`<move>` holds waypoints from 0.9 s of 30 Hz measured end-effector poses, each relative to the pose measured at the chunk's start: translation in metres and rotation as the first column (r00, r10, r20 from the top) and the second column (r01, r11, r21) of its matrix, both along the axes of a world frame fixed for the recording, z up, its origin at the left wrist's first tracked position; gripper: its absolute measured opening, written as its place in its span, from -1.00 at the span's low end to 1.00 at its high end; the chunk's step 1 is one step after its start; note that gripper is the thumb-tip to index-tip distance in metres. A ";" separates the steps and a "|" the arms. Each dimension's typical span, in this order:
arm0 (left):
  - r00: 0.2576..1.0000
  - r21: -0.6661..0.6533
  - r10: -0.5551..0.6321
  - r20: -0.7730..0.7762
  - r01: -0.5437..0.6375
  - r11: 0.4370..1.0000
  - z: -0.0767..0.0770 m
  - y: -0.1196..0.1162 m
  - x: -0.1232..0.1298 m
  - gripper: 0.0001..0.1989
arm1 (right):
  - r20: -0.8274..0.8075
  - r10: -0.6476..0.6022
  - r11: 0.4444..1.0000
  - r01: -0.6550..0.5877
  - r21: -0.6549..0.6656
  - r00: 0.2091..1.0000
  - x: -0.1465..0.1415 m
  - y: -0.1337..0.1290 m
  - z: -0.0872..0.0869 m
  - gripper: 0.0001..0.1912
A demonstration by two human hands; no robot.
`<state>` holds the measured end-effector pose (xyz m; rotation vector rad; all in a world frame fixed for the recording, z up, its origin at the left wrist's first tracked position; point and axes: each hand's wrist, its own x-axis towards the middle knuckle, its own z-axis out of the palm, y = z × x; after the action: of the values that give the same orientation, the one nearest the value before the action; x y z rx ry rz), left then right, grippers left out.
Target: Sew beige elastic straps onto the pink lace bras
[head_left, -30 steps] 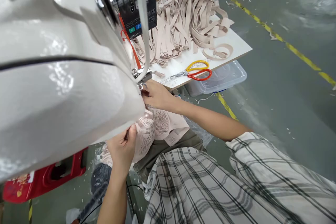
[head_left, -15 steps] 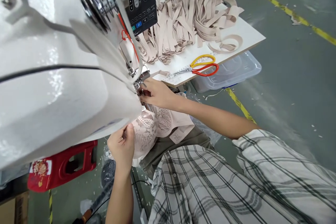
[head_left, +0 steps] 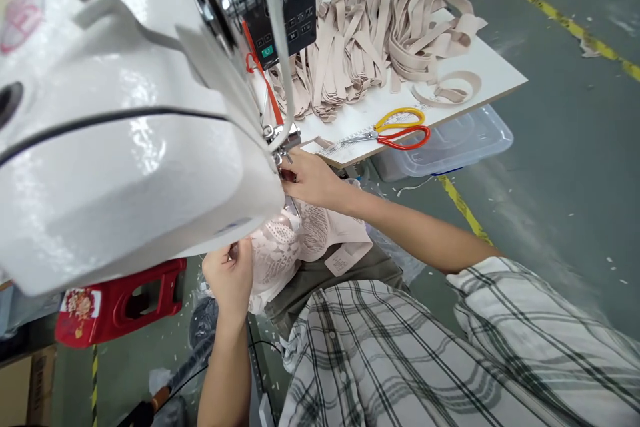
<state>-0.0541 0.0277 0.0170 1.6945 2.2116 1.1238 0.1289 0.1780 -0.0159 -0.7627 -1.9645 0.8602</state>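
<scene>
A pale pink lace bra [head_left: 277,257] hangs below the needle area of a white sewing machine [head_left: 150,167] and over the lap. My left hand [head_left: 230,277] pinches the bra's left edge, thumb against the fingers. Close by the presser foot is my right hand [head_left: 313,177], its fingers bent inward around the needle area. The machine head hides those fingertips in part, so what they grip is not clear. One bra wing with a printed label [head_left: 343,259] lies over the dark trousers.
Scissors with yellow and red handles [head_left: 403,128] lie on the white board [head_left: 495,70], beside a heap of beige elastic straps [head_left: 350,47]. A clear plastic bin [head_left: 465,137] sits under the board. A control panel [head_left: 295,13] stands behind the machine; a red stool [head_left: 120,303] is at lower left.
The view has shifted, so the machine, board and scissors appear farther right. Both hands stay at almost the same places on the bra and by the needle.
</scene>
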 end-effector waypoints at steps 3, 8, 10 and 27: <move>0.999 -0.003 0.023 0.023 -0.023 1.000 0.000 -0.001 -0.002 -0.86 | 0.003 0.000 0.999 0.000 -0.034 1.000 -0.001 -0.001 0.000 -0.92; 0.998 -0.051 0.061 0.013 -0.060 0.997 0.001 -0.001 -0.004 -0.84 | -0.001 -0.039 0.995 0.039 -0.088 0.999 -0.004 -0.004 0.002 -0.87; 0.998 -0.073 0.056 0.000 -0.056 0.996 0.002 0.000 -0.004 -0.84 | -0.011 -0.052 0.992 0.050 -0.116 0.999 -0.005 -0.005 0.004 -0.86; 0.919 0.095 -0.158 -0.360 0.205 0.974 -0.001 -0.022 0.013 -0.68 | -0.402 0.339 0.821 -0.476 -0.315 0.851 0.060 -0.156 -0.007 -0.69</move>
<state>-0.0415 0.0057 0.0158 2.2607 2.1433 1.0050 0.1889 0.0216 -0.0232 -0.3694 -1.6842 1.5908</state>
